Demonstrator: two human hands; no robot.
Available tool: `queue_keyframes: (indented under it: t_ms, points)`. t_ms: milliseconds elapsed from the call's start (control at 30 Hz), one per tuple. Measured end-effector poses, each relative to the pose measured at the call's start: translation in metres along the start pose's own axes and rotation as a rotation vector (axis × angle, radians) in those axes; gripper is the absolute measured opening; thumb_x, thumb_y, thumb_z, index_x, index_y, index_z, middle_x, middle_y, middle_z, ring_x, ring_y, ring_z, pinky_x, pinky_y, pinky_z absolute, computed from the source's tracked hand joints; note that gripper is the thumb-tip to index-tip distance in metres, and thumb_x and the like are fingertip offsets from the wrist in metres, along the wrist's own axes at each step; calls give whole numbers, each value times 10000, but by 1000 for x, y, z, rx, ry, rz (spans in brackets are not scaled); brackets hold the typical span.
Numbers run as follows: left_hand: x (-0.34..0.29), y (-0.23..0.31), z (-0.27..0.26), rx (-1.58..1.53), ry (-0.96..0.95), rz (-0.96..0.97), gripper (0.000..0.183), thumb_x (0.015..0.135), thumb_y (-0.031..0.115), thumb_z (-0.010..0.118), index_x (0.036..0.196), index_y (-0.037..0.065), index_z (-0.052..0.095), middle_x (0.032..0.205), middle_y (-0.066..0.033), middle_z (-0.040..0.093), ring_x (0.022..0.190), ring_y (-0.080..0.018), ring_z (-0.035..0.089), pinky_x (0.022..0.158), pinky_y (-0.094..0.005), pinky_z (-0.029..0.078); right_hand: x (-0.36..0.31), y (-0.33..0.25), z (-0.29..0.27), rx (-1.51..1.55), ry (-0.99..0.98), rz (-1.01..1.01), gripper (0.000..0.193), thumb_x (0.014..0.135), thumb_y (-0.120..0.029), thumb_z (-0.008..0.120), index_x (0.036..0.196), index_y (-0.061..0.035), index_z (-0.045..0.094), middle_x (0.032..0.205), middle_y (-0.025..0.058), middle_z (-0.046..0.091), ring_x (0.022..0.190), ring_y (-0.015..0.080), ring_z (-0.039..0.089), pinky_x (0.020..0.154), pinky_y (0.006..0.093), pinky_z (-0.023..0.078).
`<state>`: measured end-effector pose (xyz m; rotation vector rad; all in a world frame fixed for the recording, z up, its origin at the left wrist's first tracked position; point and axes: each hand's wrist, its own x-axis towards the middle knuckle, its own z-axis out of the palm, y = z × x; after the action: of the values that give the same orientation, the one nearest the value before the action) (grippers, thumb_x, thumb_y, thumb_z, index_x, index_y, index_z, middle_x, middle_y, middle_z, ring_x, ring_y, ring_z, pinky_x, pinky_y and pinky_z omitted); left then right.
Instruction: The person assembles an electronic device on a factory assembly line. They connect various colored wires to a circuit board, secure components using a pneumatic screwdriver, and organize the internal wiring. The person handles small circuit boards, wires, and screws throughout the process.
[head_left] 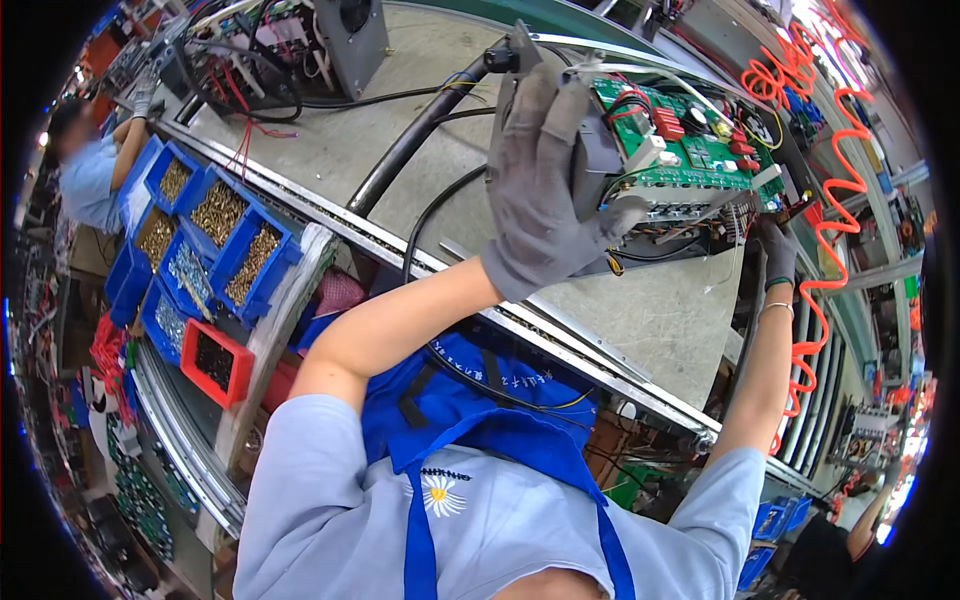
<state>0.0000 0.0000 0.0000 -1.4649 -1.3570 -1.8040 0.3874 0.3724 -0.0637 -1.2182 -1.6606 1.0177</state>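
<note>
My left hand (545, 185), in a grey work glove, reaches up over the left end of an open electrical unit. Its fingers are stretched out and its thumb stands apart, with the palm by a dark grey housing part (597, 150). A dark metal plate (524, 48) shows at the fingertips. The unit carries a green circuit board (690, 135) with red and white components and wires. My right hand (776, 252), also gloved, is at the unit's right end next to a bundle of wires (738, 220). Its fingers are partly hidden, so their grip is unclear.
Blue bins (250, 265) of brass-coloured and silvery small parts and a red bin (217, 365) stand at the left. Black cables (425, 225) cross the metal worktop (660, 320). Orange coiled hoses (835, 210) hang at the right. Another person (90, 175) works at the far left.
</note>
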Motion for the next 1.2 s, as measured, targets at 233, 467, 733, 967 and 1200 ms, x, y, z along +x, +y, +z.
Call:
queue_keyframes:
  t_ms: [233, 467, 733, 967, 1200]
  points:
    - [7, -15, -17, 122, -41, 43, 948, 764, 508, 766, 1445, -2, 349, 1460, -278, 353, 1320, -436, 406, 1070, -445, 361, -45, -7, 19, -97, 169, -81, 271, 883, -129, 625, 1098, 33, 659, 913, 13, 656, 766, 93, 570, 693, 257, 465]
    - [23, -70, -27, -477, 80, -564, 839, 832, 475, 694, 1435, -5, 361, 1411, -231, 452, 1321, -295, 451, 1058, -424, 383, -152, -6, -17, -137, 275, -99, 254, 889, -97, 599, 1095, 34, 667, 932, 31, 675, 741, 94, 586, 635, 228, 460]
    - [-2, -226, -4, -1087, 534, -1881, 744, 859, 577, 612, 1369, 63, 436, 1410, -252, 415, 1333, -376, 383, 1074, -490, 348, -175, -6, -27, -305, 334, -57, 278, 858, -93, 610, 1085, 57, 668, 933, 59, 684, 761, 110, 597, 688, 249, 484]
    - [-11, -395, 38, -835, 79, -1677, 718, 891, 564, 567, 1370, 46, 434, 1388, -224, 456, 1303, -331, 431, 1080, -462, 351, -206, -64, 18, -397, 320, -13, 319, 866, -138, 587, 1142, 10, 649, 986, 103, 692, 888, 184, 630, 817, 349, 495]
    - [50, -440, 47, -613, 33, -1573, 734, 913, 574, 516, 1396, 32, 404, 1391, -206, 465, 1294, -305, 445, 1094, -448, 338, -199, -66, 14, -510, 256, 62, 297, 858, -158, 528, 1078, 18, 623, 854, 172, 659, 801, 266, 611, 791, 392, 479]
